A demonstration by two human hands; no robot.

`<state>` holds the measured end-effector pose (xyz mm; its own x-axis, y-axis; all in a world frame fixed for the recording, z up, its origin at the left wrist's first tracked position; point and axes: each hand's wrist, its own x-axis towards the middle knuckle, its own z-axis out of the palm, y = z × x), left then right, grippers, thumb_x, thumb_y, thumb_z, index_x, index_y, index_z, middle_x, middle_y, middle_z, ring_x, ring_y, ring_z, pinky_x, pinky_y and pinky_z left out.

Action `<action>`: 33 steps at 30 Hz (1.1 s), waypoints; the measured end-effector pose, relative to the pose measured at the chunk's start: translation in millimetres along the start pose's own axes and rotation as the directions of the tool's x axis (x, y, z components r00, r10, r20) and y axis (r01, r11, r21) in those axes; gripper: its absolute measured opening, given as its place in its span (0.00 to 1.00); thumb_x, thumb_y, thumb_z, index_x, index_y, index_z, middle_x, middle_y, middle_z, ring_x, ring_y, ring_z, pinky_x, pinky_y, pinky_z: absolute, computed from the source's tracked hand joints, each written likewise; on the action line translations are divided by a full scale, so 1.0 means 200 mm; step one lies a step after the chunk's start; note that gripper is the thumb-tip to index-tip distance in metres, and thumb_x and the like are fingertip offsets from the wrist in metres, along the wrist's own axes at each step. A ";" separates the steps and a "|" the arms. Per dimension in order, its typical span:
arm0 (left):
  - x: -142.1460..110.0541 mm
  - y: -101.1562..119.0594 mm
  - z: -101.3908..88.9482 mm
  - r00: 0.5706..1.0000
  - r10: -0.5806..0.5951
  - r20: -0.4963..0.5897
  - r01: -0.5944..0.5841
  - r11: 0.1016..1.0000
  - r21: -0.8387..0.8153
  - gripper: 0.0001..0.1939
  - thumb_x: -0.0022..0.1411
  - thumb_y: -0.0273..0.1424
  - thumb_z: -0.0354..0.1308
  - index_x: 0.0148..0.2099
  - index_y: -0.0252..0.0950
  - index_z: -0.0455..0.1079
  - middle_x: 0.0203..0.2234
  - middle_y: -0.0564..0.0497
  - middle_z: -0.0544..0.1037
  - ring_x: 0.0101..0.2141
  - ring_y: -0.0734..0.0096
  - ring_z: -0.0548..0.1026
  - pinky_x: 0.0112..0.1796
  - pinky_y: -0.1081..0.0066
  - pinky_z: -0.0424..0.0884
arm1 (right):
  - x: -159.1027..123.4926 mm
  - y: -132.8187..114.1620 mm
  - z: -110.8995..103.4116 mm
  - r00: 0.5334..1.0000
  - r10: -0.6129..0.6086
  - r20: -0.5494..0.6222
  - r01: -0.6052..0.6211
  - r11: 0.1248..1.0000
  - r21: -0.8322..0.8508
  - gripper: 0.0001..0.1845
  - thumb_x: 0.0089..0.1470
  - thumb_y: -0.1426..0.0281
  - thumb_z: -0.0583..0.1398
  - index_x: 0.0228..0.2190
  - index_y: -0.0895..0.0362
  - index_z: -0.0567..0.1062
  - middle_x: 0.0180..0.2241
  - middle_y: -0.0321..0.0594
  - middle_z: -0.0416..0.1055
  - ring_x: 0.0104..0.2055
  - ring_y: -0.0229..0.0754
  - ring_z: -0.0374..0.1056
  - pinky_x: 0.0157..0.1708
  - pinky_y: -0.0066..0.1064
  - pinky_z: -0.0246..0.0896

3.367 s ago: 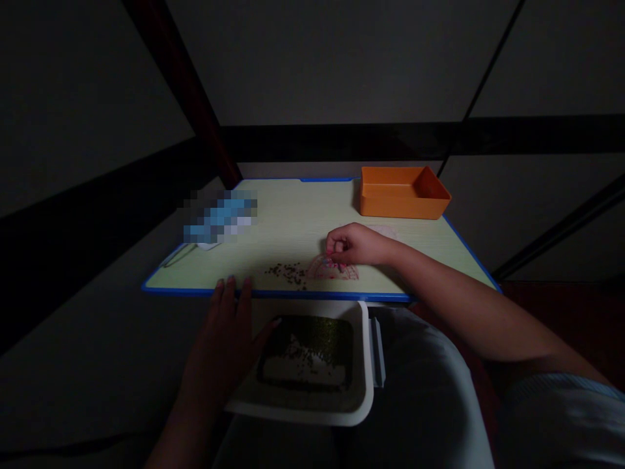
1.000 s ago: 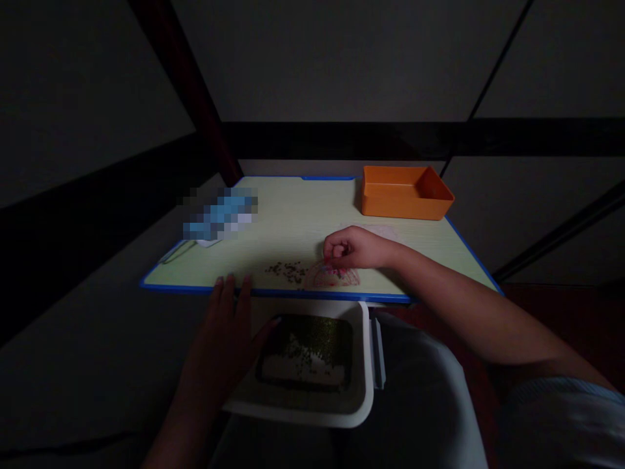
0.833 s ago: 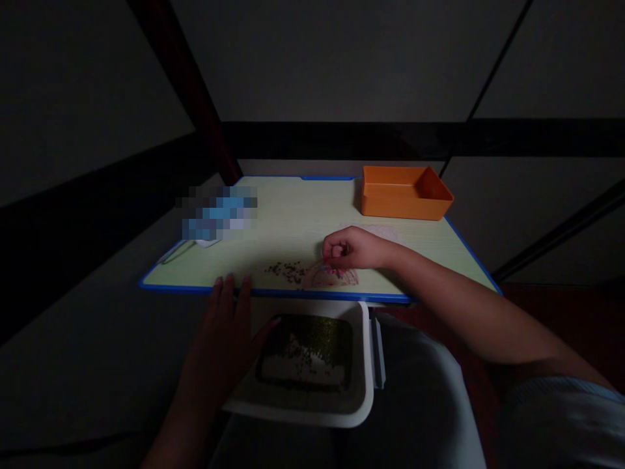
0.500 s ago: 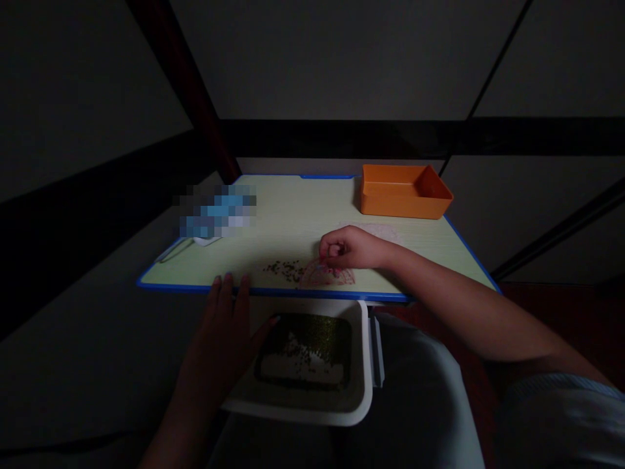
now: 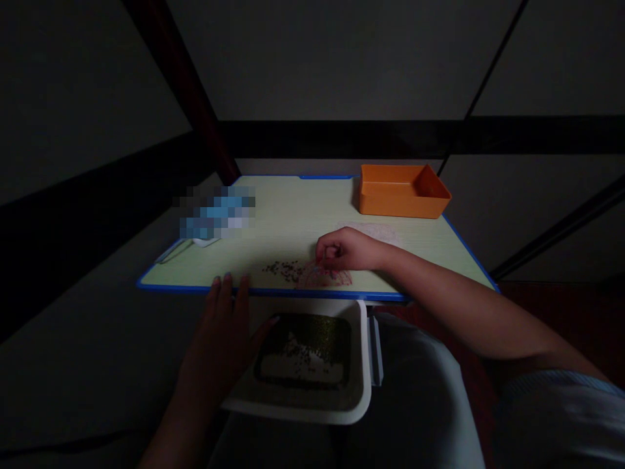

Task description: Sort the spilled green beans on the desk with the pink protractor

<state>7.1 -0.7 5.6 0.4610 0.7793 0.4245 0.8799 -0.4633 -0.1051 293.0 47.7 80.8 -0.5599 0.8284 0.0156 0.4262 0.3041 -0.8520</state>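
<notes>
Leftward creeps the right hand (image 5: 349, 249), curled above the reddish half-round piece (image 5: 331, 280), grip impossible to tell; that piece lies beside dark grains (image 5: 280, 269) on the board's (image 5: 293, 208) near side. Left hand (image 5: 222, 339) is spread, released, at the white container's (image 5: 363, 371) left.

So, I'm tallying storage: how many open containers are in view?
2: the orange box far right on the table, and the white tub below its near edge, by the left hand. The blurred patch might hide another.

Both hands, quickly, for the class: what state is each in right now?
Left hand: open, empty-looking, fingertips at the table's blue edge.
Right hand: closed, pinching; anything held cannot be told.
</notes>
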 end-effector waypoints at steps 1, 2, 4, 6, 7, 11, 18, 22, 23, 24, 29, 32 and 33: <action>0.00 0.00 0.00 1.000 0.000 0.000 0.000 1.000 0.002 0.45 0.57 0.55 0.41 0.65 0.25 0.45 0.62 0.25 0.53 0.64 0.40 0.49 0.57 0.47 0.58 | 0.00 0.00 0.00 1.000 0.001 -0.003 -0.001 1.000 -0.009 0.03 0.50 0.74 0.61 0.28 0.59 0.70 0.19 0.29 0.69 0.21 0.29 0.63 0.24 0.25 0.56; 0.00 0.00 0.00 1.000 -0.003 0.001 0.003 1.000 0.005 0.46 0.57 0.56 0.42 0.65 0.25 0.45 0.62 0.24 0.52 0.64 0.39 0.49 0.57 0.47 0.58 | 0.00 0.00 0.00 1.000 0.002 -0.007 -0.002 1.000 -0.020 0.02 0.50 0.75 0.60 0.28 0.59 0.70 0.19 0.30 0.69 0.21 0.30 0.63 0.24 0.25 0.56; 0.00 -0.01 0.00 1.000 -0.003 0.007 0.003 1.000 0.011 0.46 0.56 0.56 0.42 0.65 0.24 0.45 0.62 0.24 0.52 0.64 0.39 0.49 0.57 0.47 0.57 | 0.00 0.01 0.00 1.000 0.004 -0.011 -0.005 0.999 -0.042 0.02 0.50 0.75 0.60 0.28 0.59 0.70 0.19 0.30 0.69 0.21 0.30 0.63 0.24 0.25 0.55; -0.01 -0.01 0.00 1.000 -0.003 0.011 0.003 1.000 0.012 0.47 0.56 0.56 0.43 0.65 0.24 0.44 0.62 0.24 0.52 0.64 0.38 0.48 0.58 0.47 0.57 | 0.01 0.01 0.00 1.000 0.004 -0.016 -0.005 0.998 -0.062 0.02 0.50 0.76 0.60 0.28 0.59 0.70 0.20 0.30 0.69 0.22 0.29 0.63 0.24 0.25 0.55; -0.01 -0.01 0.00 1.000 -0.004 0.011 0.004 1.000 0.011 0.47 0.56 0.56 0.42 0.65 0.24 0.44 0.62 0.24 0.52 0.64 0.39 0.48 0.58 0.47 0.57 | 0.01 0.01 0.00 1.000 0.001 -0.022 -0.003 0.997 -0.074 0.02 0.50 0.76 0.60 0.29 0.59 0.71 0.20 0.29 0.69 0.22 0.29 0.63 0.25 0.25 0.54; 0.00 0.00 0.00 1.000 0.001 -0.004 -0.001 1.000 0.014 0.46 0.57 0.55 0.42 0.65 0.24 0.44 0.61 0.24 0.53 0.64 0.38 0.49 0.58 0.47 0.57 | 0.01 0.02 0.00 0.999 -0.014 -0.049 0.009 0.993 -0.118 0.01 0.50 0.76 0.60 0.29 0.60 0.72 0.20 0.30 0.69 0.22 0.30 0.63 0.25 0.25 0.53; 0.00 0.00 0.00 1.000 -0.005 0.008 0.005 1.000 0.020 0.46 0.57 0.56 0.42 0.65 0.23 0.46 0.62 0.23 0.52 0.64 0.38 0.50 0.57 0.47 0.58 | 0.01 0.01 -0.01 0.993 -0.007 -0.114 -0.016 0.980 -0.199 0.01 0.50 0.76 0.59 0.29 0.60 0.72 0.20 0.31 0.68 0.22 0.30 0.61 0.25 0.26 0.50; 0.00 -0.01 0.01 1.000 0.009 -0.002 -0.009 1.000 0.021 0.46 0.57 0.56 0.41 0.65 0.24 0.45 0.62 0.24 0.53 0.64 0.39 0.49 0.57 0.46 0.57 | 0.01 0.03 -0.04 0.979 0.009 -0.204 -0.061 0.967 -0.246 0.01 0.49 0.76 0.60 0.27 0.61 0.73 0.20 0.32 0.67 0.21 0.30 0.60 0.25 0.26 0.48; 0.00 -0.01 0.01 1.000 0.014 -0.002 -0.014 1.000 0.020 0.46 0.57 0.56 0.41 0.65 0.24 0.44 0.62 0.24 0.53 0.64 0.39 0.48 0.57 0.46 0.57 | 0.01 0.04 -0.05 0.975 0.010 -0.221 -0.067 0.966 -0.252 0.01 0.48 0.77 0.60 0.27 0.61 0.73 0.20 0.32 0.68 0.21 0.30 0.60 0.25 0.26 0.48; 0.00 0.00 0.01 1.000 0.018 -0.004 -0.018 1.000 0.019 0.46 0.57 0.56 0.40 0.65 0.24 0.43 0.62 0.24 0.53 0.64 0.39 0.48 0.57 0.46 0.57 | 0.01 0.05 -0.05 0.972 0.008 -0.235 -0.069 0.965 -0.254 0.01 0.48 0.77 0.60 0.27 0.61 0.73 0.21 0.33 0.69 0.22 0.30 0.60 0.25 0.26 0.48; -0.01 0.00 0.00 0.999 0.019 -0.035 -0.018 1.000 0.014 0.46 0.57 0.56 0.40 0.65 0.24 0.43 0.62 0.24 0.53 0.64 0.39 0.50 0.57 0.47 0.58 | 0.01 0.08 -0.07 0.971 0.006 -0.238 -0.043 0.988 -0.152 0.01 0.49 0.76 0.60 0.28 0.61 0.72 0.19 0.32 0.68 0.20 0.31 0.62 0.24 0.25 0.52; -0.01 0.00 0.00 0.999 0.018 -0.033 -0.017 1.000 0.019 0.46 0.57 0.56 0.41 0.65 0.24 0.44 0.62 0.24 0.54 0.64 0.38 0.50 0.58 0.47 0.57 | 0.01 0.07 -0.04 0.989 -0.004 -0.147 -0.002 0.999 -0.040 0.02 0.51 0.75 0.59 0.30 0.60 0.72 0.19 0.31 0.69 0.19 0.31 0.62 0.22 0.24 0.53; -0.01 0.00 0.00 0.999 0.015 -0.029 -0.014 1.000 0.021 0.46 0.57 0.55 0.42 0.65 0.24 0.44 0.61 0.24 0.54 0.64 0.38 0.50 0.57 0.47 0.58 | 0.01 0.07 -0.03 0.993 -0.020 -0.115 0.018 1.000 -0.017 0.03 0.51 0.74 0.59 0.31 0.60 0.72 0.19 0.31 0.69 0.20 0.30 0.63 0.22 0.24 0.53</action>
<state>5.9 -2.1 3.7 0.4707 0.7598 0.4484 0.8754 -0.4655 -0.1302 302.2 56.6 72.9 -0.4831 0.8707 0.0927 0.4278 0.3270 -0.8427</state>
